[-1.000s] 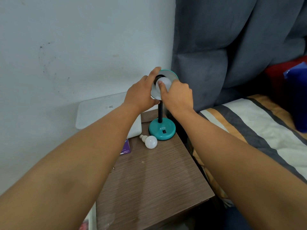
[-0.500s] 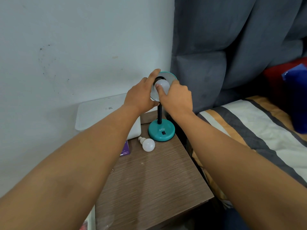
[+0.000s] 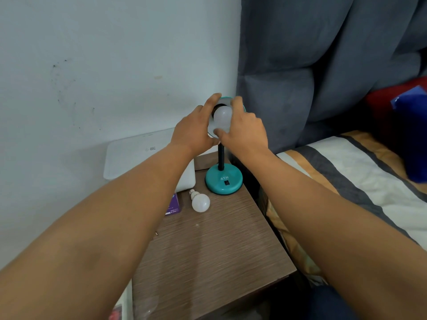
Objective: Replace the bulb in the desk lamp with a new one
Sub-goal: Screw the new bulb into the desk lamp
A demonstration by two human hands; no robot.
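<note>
A teal desk lamp with a round base [image 3: 224,182] and a black stem stands at the back of the wooden bedside table [image 3: 208,262]. Its shade faces me with a white bulb [image 3: 222,116] in the socket. My left hand [image 3: 194,132] grips the shade's left rim. My right hand [image 3: 245,132] has thumb and fingers wrapped round the white bulb. A second white bulb [image 3: 200,201] lies loose on the table, in front and to the left of the base.
A white flat box [image 3: 143,158] leans at the wall behind the table. A purple card [image 3: 173,207] lies beside the loose bulb. A bed with a striped sheet [image 3: 346,181] and a grey padded headboard [image 3: 323,65] is on the right.
My right hand has turned on the bulb: its fingers now reach over the top and the thumb sits below. More of the bulb shows. The left hand still holds the shade.
</note>
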